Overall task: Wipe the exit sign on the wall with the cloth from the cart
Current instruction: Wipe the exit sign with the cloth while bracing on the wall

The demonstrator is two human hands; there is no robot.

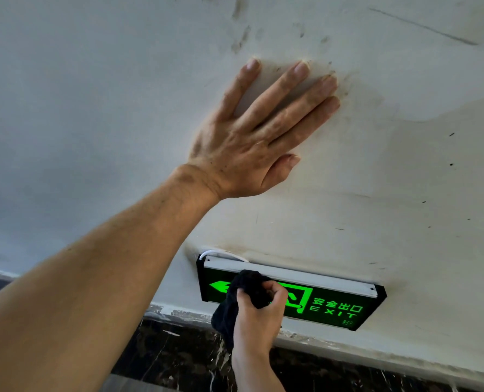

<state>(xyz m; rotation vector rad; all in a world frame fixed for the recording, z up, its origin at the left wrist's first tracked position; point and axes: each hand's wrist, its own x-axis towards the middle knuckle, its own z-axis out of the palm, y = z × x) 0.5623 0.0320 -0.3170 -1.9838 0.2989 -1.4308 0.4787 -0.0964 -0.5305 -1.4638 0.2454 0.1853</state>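
Observation:
A black exit sign point(331, 305) with glowing green arrow, figure and "EXIT" lettering is mounted low on the white wall, with a silver strip along its top edge. My right hand point(259, 315) is shut on a black cloth point(248, 284) and presses it against the sign's left half, covering part of the green figure. The cloth's loose end hangs down left of the wrist. My left hand point(252, 137) lies flat on the wall above the sign, fingers spread, holding nothing.
The white wall point(405, 171) is scuffed and stained, with dark marks above my left hand. A dark marbled skirting point(178, 355) runs along the wall's base below the sign. A thin white cable point(207, 254) loops out at the sign's top left corner.

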